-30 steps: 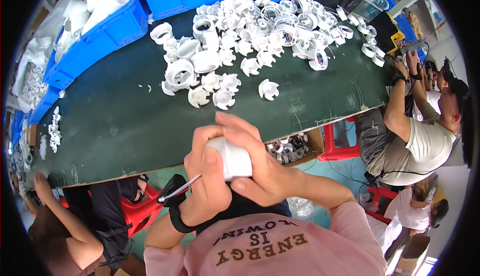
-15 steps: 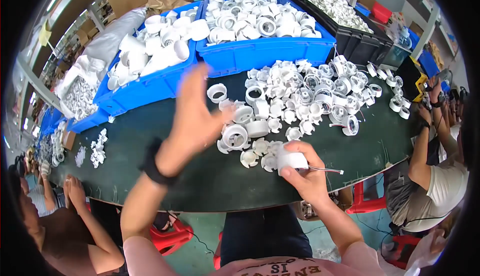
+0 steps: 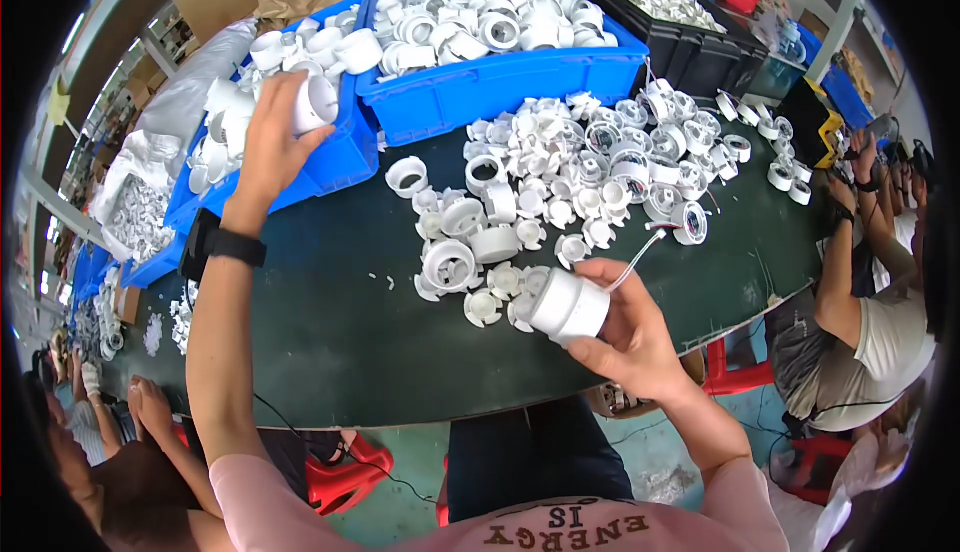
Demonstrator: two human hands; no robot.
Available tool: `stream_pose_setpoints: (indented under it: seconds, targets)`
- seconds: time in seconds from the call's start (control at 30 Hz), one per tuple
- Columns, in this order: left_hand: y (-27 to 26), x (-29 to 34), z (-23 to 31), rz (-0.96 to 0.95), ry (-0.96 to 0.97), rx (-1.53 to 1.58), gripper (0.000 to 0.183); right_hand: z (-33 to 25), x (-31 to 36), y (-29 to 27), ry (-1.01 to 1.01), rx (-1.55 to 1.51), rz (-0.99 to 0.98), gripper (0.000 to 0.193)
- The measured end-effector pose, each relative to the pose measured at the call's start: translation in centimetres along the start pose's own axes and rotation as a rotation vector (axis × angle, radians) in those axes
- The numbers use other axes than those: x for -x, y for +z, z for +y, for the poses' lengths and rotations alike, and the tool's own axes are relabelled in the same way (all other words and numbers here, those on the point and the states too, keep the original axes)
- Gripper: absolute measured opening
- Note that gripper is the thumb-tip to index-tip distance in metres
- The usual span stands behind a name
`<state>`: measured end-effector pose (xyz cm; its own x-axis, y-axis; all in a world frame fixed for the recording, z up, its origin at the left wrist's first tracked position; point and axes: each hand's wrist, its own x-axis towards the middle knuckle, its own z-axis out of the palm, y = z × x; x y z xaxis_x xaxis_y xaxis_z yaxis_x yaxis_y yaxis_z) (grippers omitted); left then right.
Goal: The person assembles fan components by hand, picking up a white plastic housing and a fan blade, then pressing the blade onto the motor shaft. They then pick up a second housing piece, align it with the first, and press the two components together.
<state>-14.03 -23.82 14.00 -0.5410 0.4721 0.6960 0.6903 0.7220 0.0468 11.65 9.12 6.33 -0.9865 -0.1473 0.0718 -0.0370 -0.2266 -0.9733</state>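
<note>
My right hand [image 3: 635, 342] is closed around a white cylindrical plastic housing [image 3: 572, 306] above the table's near side. A thin cable with a small plug [image 3: 640, 257] sticks out from its right end. Far to the left, my left hand [image 3: 272, 147] reaches into the left blue bin [image 3: 345, 147], its thumb and fingers around a white plastic cup [image 3: 317, 104]. Between the hands, on the dark green table, lie white rings [image 3: 448, 267] and small pronged white caps [image 3: 483, 307].
A second blue bin [image 3: 500, 92] holds many white rings; a black crate [image 3: 700, 62] with small white pieces stands to its right. Ring parts with inner fittings [image 3: 690, 222] cover the table's right half. Co-workers sit at both sides, with a person's arm [image 3: 840, 272] at right.
My left hand has moved from above the table to the left bin and closed on a cup. My right hand has tilted the housing, and its cable now points upward.
</note>
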Motion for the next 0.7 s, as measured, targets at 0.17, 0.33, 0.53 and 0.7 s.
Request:
stream_pose_setpoints:
  seconds: [0.17,0.33,0.53,0.7]
  targets:
    - [0.2,5.9,13.8,0.091,0.084,0.227,0.062,-1.8,-0.1,1.1,-0.039,-0.178,0.002,0.07]
    - [0.1,12.0,22.4,-0.11,0.094,0.509,0.06,-1.0,0.3,1.3,0.236,-0.261,-0.156,0.061]
    - [-1.3,14.6,28.6,-0.091,-0.977,1.299,0.08,1.2,3.5,1.6,-0.263,0.423,-0.221,0.062]
    - [-1.3,16.5,29.3,-0.159,-1.255,1.709,0.044,1.7,4.9,2.0,-0.572,0.782,-0.263,0.066]
